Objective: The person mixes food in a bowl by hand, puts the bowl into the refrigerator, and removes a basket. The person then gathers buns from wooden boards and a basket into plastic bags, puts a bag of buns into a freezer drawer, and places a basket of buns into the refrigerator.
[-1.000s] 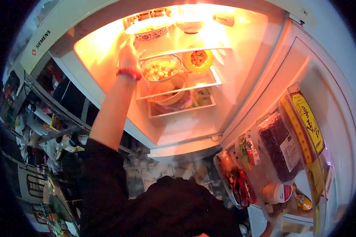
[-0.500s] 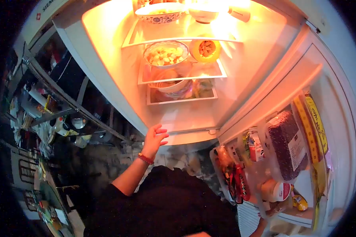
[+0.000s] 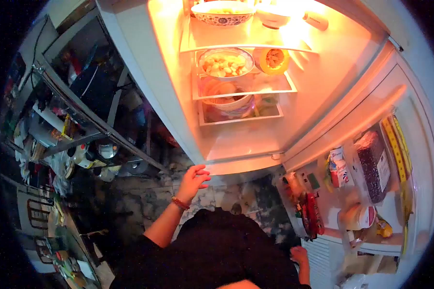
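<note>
My left hand (image 3: 194, 182), with a red bracelet at the wrist, is empty, its fingers apart, near the lower front edge of the lit fridge (image 3: 246, 164). Low on the right, my right hand (image 3: 299, 255) is beside the open fridge door (image 3: 323, 230); its fingers are small and partly curled. On the fridge shelves are a patterned bowl (image 3: 224, 18) at the top, a bowl of pale pieces (image 3: 225, 65) and a cut orange pumpkin (image 3: 274, 61) in the middle, and a bowl (image 3: 229, 105) lower down.
The door racks on the right hold red packets (image 3: 311, 216), a bag of dark grains (image 3: 372, 168), a tub (image 3: 359, 216) and a long yellow pack (image 3: 396, 149). At the left stands a dark metal rack (image 3: 77, 111) with household items. The floor (image 3: 231, 195) is tiled.
My left hand has come down and out from the top shelf, where it was beside the patterned bowl. My right hand has come into clearer view by the door. The view has shifted left.
</note>
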### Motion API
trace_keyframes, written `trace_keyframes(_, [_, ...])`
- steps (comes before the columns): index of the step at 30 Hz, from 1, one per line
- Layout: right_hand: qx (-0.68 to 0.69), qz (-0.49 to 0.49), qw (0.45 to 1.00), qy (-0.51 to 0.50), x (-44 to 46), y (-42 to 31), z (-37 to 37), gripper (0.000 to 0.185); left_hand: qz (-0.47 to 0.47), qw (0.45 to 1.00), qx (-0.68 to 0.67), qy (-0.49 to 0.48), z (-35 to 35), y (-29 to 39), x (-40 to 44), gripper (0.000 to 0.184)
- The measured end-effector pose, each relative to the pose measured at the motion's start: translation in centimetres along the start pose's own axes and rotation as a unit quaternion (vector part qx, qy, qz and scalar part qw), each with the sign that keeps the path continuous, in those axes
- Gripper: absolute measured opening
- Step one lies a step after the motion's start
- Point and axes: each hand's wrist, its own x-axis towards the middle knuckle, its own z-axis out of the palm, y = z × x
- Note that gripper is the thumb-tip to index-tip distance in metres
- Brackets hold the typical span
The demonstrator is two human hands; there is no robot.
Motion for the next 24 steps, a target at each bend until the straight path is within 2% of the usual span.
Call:
trace_keyframes(1, [-0.042,-0.058,0.996,0.049,2.8,-3.2,-4.5,0.029,-0.009,1.000,-0.014,0.007,-1.5,-0.7,-0.3,0.040])
trace_keyframes(2, [0.170,0.087,0.981,0.046,5.6,-5.2,-5.7,0.022,-0.017,0.999,-0.028,0.013,-2.8,-1.0,-0.5,0.037])
trace_keyframes(3, [0.323,0.192,0.915,0.148,8.5,-6.6,-7.3,0.019,-0.020,0.999,-0.030,0.007,-4.0,-1.2,-0.9,0.037])
trace_keyframes(4, [0.289,0.164,0.915,0.227,12.1,-7.5,-9.9,0.021,-0.025,0.999,-0.027,0.028,-4.8,-1.0,-1.7,0.035])
trace_keyframes(5, [0.346,0.174,0.888,0.248,14.6,-9.9,-16.5,0.020,-0.029,0.998,-0.023,0.048,-5.7,-1.0,-2.3,0.033])
trace_keyframes(6, [0.359,0.099,0.869,0.325,17.3,-10.9,-21.4,0.020,-0.032,0.997,-0.032,0.060,-6.8,-1.5,-2.7,0.033])
trace_keyframes(7, [0.400,0.069,0.823,0.397,20.1,-12.1,-25.6,0.018,-0.033,0.998,-0.031,0.052,-7.5,-1.6,-3.5,0.033])
trace_keyframes(8, [0.503,0.061,0.782,0.363,23.3,-11.4,-28.6,0.032,-0.032,0.997,-0.033,0.069,-8.0,-1.3,-4.4,0.033])
trace_keyframes(9, [0.459,0.026,0.780,0.425,24.8,-12.8,-34.1,0.032,-0.029,0.995,-0.035,0.087,-8.6,-1.0,-5.3,0.033])
trace_keyframes(10, [0.520,0.017,0.735,0.436,27.4,-12.6,-37.5,0.035,-0.026,0.996,-0.034,0.081,-9.4,-1.0,-6.0,0.033])
trace_keyframes(12, [0.530,-0.040,0.695,0.483,29.8,-13.7,-46.2,0.048,-0.002,0.989,-0.048,0.142,-11.0,-1.5,-7.6,0.033])
trace_keyframes(13, [0.497,-0.022,0.685,0.533,33.0,-12.7,-48.5,0.055,0.003,0.989,-0.050,0.142,-11.7,-1.7,-8.5,0.033])
trace_keyframes(14, [0.461,-0.005,0.671,0.581,36.0,-11.7,-50.8,0.063,0.006,0.980,-0.071,0.187,-12.4,-1.9,-9.3,0.033])
trace_keyframes(15, [0.468,0.012,0.703,0.535,36.6,-11.9,-54.1,0.083,0.006,0.968,-0.092,0.233,-12.9,-2.4,-10.2,0.033])
trace_keyframes(16, [0.474,0.027,0.733,0.487,37.1,-12.2,-57.0,0.104,0.009,0.966,-0.098,0.238,-13.4,-3.1,-11.0,0.033])
trace_keyframes(17, [0.473,0.019,0.735,0.486,39.2,-11.8,-58.5,0.104,0.005,0.954,-0.136,0.268,-13.8,-3.8,-11.7,0.034])
trace_keyframes(19, [0.277,0.153,0.751,0.580,44.0,-11.3,-59.7,0.124,0.007,0.936,-0.174,0.307,-13.9,-5.2,-13.3,0.034])
trace_keyframes(20, [0.358,0.129,0.745,0.548,44.9,-11.3,-60.5,0.134,0.010,0.927,-0.188,0.326,-13.9,-5.8,-13.9,0.033])
trace_keyframes(21, [0.362,0.121,0.746,0.546,46.5,-11.0,-61.1,0.134,0.012,0.917,-0.202,0.344,-13.7,-5.8,-14.3,0.032])
trace_keyframes(24, [0.236,0.179,0.748,0.594,51.5,-9.9,-62.2,0.135,0.008,0.895,-0.221,0.387,-12.9,-7.0,-14.4,0.030])
